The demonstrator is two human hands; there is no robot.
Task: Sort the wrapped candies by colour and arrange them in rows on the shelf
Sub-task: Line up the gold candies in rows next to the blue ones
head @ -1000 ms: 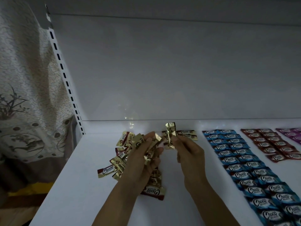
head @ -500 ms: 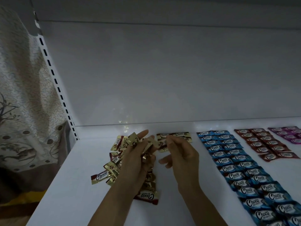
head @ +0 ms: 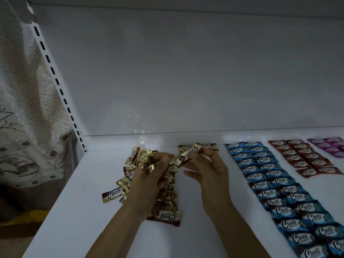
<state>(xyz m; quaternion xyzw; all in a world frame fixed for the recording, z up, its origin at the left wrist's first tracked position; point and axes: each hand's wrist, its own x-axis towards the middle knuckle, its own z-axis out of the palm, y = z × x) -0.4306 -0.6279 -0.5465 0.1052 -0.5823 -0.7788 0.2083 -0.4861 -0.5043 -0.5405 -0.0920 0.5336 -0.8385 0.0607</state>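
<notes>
A loose pile of gold candies (head: 128, 175) lies on the white shelf (head: 78, 211), partly hidden under my left hand (head: 149, 175). That hand grips a bunch of gold candies (head: 147, 161). My right hand (head: 206, 170) pinches a single gold candy (head: 188, 155) beside the bunch. Behind it two gold candies (head: 197, 146) lie side by side at the back of the shelf. To the right run two columns of blue candies (head: 275, 187), then red candies (head: 305, 159), then purple candies (head: 329, 148) at the far right.
A white back panel (head: 186, 81) closes the shelf behind. A slotted upright (head: 55, 81) stands at the left end, with a patterned curtain (head: 24, 108) beyond it. Bare shelf lies in front of the pile and between my forearms.
My right hand has come back from the back row to the bunch in my left hand and now pinches another gold candy. The view has shifted slightly.
</notes>
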